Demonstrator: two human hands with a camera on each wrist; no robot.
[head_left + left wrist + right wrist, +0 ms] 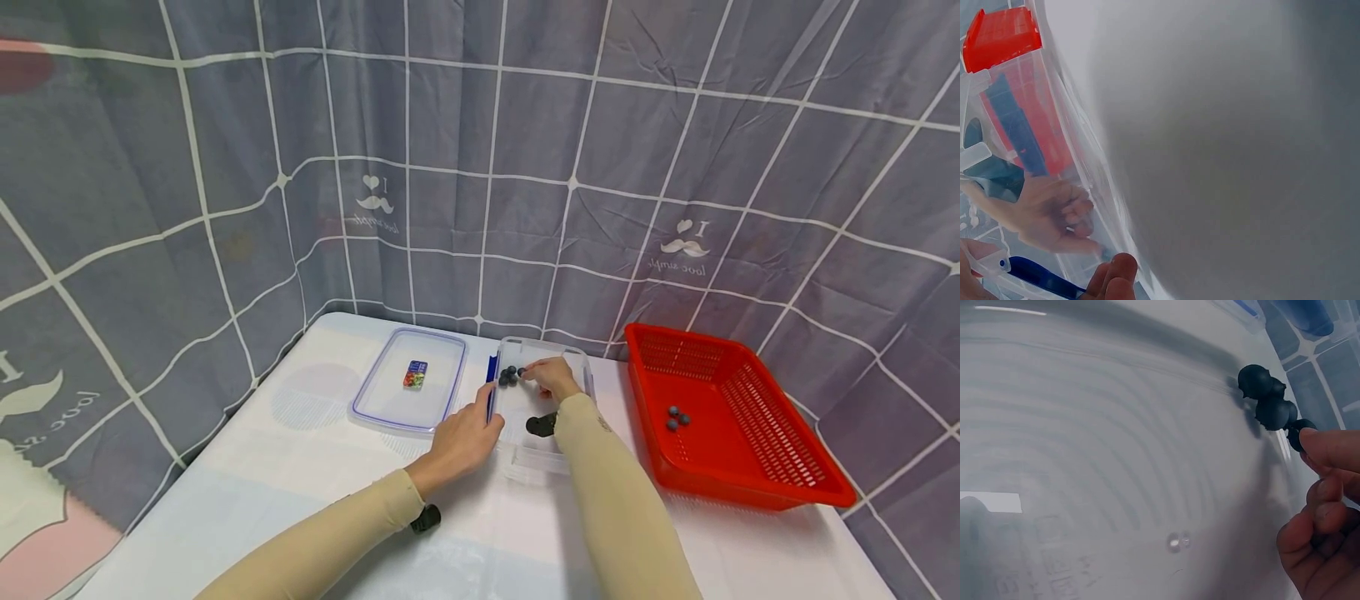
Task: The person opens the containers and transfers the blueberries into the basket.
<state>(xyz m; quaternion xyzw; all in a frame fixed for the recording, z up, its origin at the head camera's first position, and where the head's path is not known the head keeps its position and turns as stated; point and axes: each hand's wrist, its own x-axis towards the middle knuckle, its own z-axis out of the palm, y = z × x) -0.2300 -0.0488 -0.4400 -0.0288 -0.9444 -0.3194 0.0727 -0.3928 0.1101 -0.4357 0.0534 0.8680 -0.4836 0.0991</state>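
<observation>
A clear plastic container (517,421) with a blue handle (1041,275) stands on the table. My left hand (467,433) grips its left side by the handle, index finger along the rim. Inside the container, my right hand (553,377) pinches a blueberry (1301,434) between thumb and fingertips, the other fingers curled. More blueberries (1272,412) sit in a cluster right beside that one, at the container's far left wall. In the left wrist view, the right hand (1054,215) shows through the clear wall.
Right of the container stands a red plastic basket (720,454) with a few blueberries (677,418) in it. A clear lid (382,408) with a blue seal and a colourful label (416,375) lies to the left. Behind the table hangs a grey grid-patterned curtain (450,208).
</observation>
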